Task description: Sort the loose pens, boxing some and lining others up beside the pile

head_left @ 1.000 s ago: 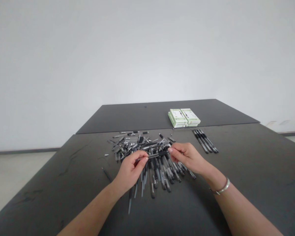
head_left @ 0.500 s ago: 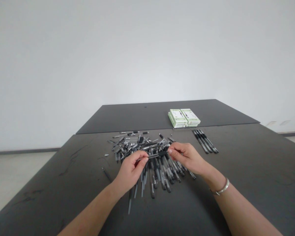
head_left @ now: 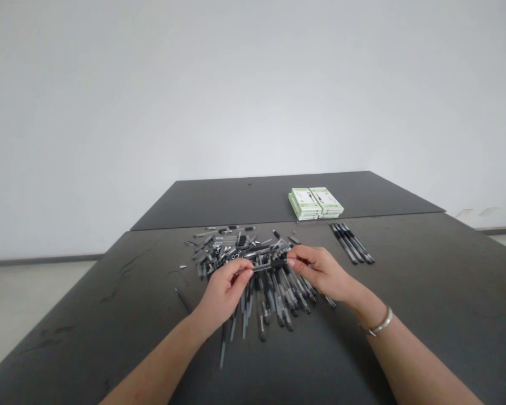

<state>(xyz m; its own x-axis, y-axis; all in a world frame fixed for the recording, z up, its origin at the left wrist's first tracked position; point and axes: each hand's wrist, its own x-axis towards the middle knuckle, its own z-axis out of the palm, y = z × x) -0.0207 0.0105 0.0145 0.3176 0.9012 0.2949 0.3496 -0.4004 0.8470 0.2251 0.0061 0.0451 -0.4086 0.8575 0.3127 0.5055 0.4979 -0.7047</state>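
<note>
A clear pen with a black grip (head_left: 278,262) is held level between my two hands, above the pile. My left hand (head_left: 230,281) pinches its clear barrel end between thumb and fingers. At the other end, my right hand (head_left: 318,270) closes thumb and fingertips on the pen's tip; any small part inside that pinch is hidden. Beneath both hands spreads a pile of pens and loose pen parts (head_left: 284,298), with several clear barrels, black grips and thin refills pointing towards me.
Several pens lie side by side (head_left: 352,243) to the right of the pile. Farther back, green and white boxes (head_left: 316,203) are stacked on the dark table (head_left: 421,270). A single dark pen part (head_left: 183,300) lies left of the pile, near a small white piece (head_left: 183,266).
Both hands stay almost where they were, still gripping the pen at its two ends. The right fingers have shifted very slightly at the tip. Nothing else has visibly moved.
</note>
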